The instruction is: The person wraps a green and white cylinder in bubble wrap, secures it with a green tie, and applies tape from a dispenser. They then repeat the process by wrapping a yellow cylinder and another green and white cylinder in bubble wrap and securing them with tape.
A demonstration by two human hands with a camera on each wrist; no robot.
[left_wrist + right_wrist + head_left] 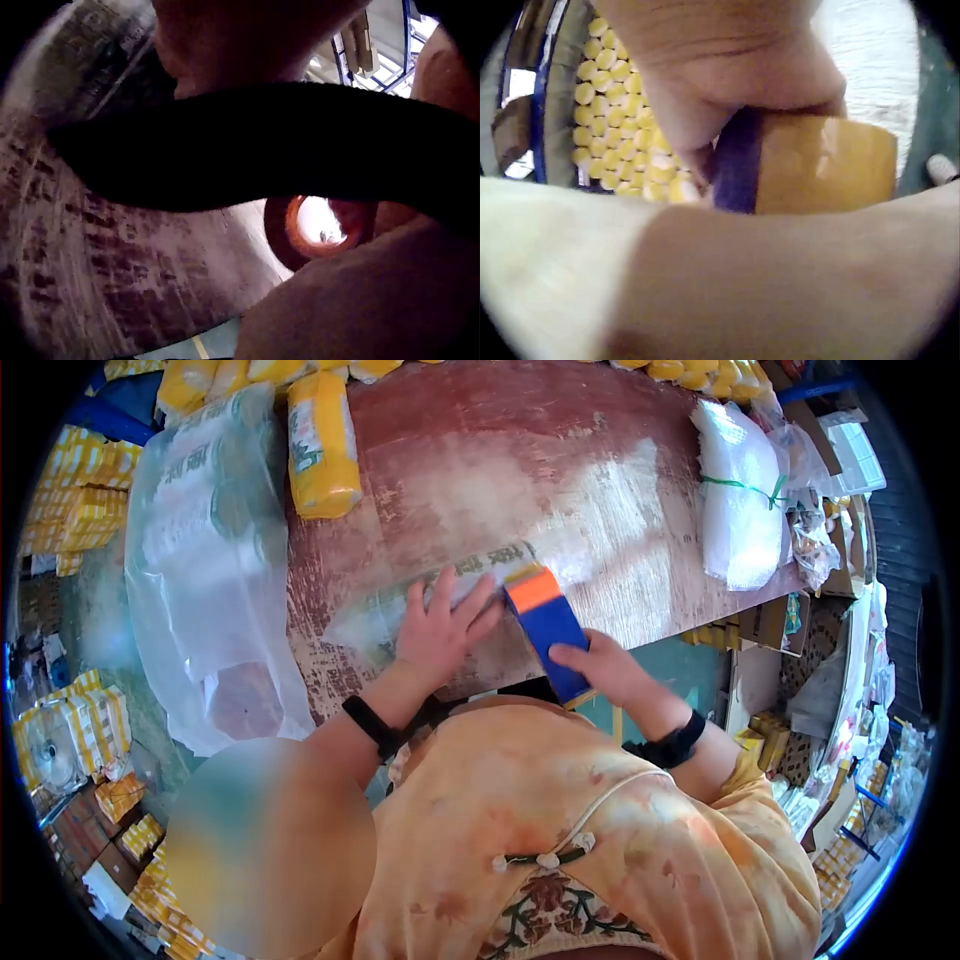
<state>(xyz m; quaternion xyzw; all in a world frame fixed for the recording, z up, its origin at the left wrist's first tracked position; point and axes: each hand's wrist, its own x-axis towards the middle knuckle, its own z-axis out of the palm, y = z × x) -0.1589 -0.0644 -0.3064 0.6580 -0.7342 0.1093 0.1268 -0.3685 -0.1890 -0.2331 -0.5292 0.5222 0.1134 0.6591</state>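
Note:
My left hand [437, 635] lies with spread fingers on a flat, clear plastic bag [372, 608] with dark printed characters. The bag is on the worn reddish-brown table [430, 470]. Just to the right, my right hand [612, 672] grips a blue tape dispenser [556, 635] with an orange end, thumb over its top. That orange end overlaps the bag's right part in the head view. Yellow-brown tape [829, 161] shows beside the blue part in the right wrist view. A round ring [283, 229] with an orange inside shows beyond the strap in the left wrist view.
A yellow-wrapped package [325, 450] lies at the table's back left, beside a large stack of clear printed bags [205, 550]. At the right edge sits a white plastic bundle [738, 510] tied with green string. More yellow packages [690, 372] line the back.

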